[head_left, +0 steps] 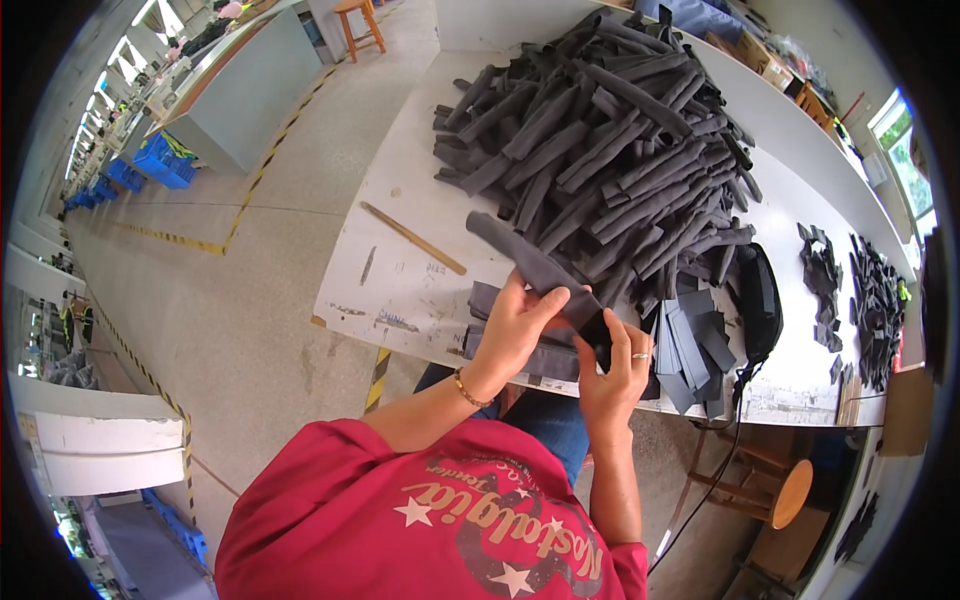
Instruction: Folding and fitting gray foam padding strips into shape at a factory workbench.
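Observation:
Both my hands are on one dark grey fabric piece point(540, 268), a long flat strip or sleeve held at a slant above the table's near edge. My left hand point(525, 318) grips its middle, thumb on top. At its near end, my right hand point(617, 372) pinches a darker part between thumb and fingers; whether that is a separate insert I cannot tell. Beneath my hands, more grey fabric pieces point(545, 360) lie along the table edge. Flat dark rectangular pieces point(690, 350) are fanned out to the right of my right hand.
A big heap of similar grey fabric pieces point(610, 140) covers the far part of the white table point(385, 265). A wooden stick point(413, 238) lies left. A black bag-like item point(760, 300) with a cord stands right, near smaller dark scraps point(820, 285). A wooden stool point(790, 493) is below.

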Motion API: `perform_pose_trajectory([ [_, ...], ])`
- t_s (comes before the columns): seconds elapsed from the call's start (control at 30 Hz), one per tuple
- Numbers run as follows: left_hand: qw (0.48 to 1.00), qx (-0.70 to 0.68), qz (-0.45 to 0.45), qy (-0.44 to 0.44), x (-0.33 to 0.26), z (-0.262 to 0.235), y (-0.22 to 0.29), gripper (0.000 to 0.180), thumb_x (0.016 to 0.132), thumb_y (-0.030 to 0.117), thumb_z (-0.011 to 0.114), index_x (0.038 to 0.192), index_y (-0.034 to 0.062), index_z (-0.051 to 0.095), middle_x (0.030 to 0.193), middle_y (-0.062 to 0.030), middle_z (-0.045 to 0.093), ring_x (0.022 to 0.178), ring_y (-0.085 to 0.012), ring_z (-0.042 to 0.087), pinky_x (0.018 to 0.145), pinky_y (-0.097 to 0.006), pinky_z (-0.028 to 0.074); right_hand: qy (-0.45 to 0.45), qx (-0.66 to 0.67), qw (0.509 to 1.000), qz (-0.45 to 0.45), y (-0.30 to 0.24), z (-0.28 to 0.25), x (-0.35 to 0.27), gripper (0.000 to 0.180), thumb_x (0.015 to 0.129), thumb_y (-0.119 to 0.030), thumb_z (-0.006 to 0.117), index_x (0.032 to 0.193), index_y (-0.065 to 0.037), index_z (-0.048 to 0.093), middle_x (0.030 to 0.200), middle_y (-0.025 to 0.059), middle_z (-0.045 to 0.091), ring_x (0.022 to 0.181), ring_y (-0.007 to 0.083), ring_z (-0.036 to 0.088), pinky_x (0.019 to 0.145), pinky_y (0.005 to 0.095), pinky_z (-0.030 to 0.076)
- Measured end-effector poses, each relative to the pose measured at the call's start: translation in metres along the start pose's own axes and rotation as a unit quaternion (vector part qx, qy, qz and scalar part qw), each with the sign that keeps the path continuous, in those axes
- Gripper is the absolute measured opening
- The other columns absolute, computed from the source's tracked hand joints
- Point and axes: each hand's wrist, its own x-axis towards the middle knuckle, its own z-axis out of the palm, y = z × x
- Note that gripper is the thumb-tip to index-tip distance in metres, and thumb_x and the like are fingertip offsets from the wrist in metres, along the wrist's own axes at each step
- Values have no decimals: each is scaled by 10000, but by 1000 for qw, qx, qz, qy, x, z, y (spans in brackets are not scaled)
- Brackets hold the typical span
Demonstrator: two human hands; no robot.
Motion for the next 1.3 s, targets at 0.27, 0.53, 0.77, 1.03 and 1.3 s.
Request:
perform_pose_trajectory([
  [0.27,989,-107,-32,-102,2,4,-16,202,983,215,575,1050,25,553,1026,-194,678,1037,-240,646,922,-343,515,35,98,994,43,-12,31,-20,411,748,-34,774,1111,-33,582,988,169,601,883,355,610,754,398,507],
  [0.53,995,-52,-73,-42,5,-8,-6,257,1004,293,526,909,58,562,1052,-200,698,1008,-198,657,934,-326,489,-56,86,994,31,2,22,-38,331,728,-5,758,1019,-40,604,1042,178,588,909,360,576,754,425,490],
  [0.77,991,-88,-93,-51,-11,4,-17,289,1012,272,500,881,26,578,1085,-171,692,842,-157,636,747,-290,534,-12,126,991,-34,-4,37,-25,195,741,41,732,889,-25,624,971,168,602,860,340,613,715,378,500],
  [1.03,992,-89,-80,-39,-3,-9,-3,297,1000,317,530,935,36,600,1134,-183,676,978,-175,623,912,-327,487,-109,97,989,36,-6,8,-35,167,778,23,721,890,-21,606,1025,165,593,872,353,616,721,394,509],
  [1.3,983,-108,-113,-101,-13,-10,-24,264,1000,283,535,1055,28,569,1213,-201,633,991,-243,652,923,-407,508,-96,161,982,30,-12,12,-16,169,786,52,706,916,4,609,988,153,615,794,311,635,682,362,523],
])
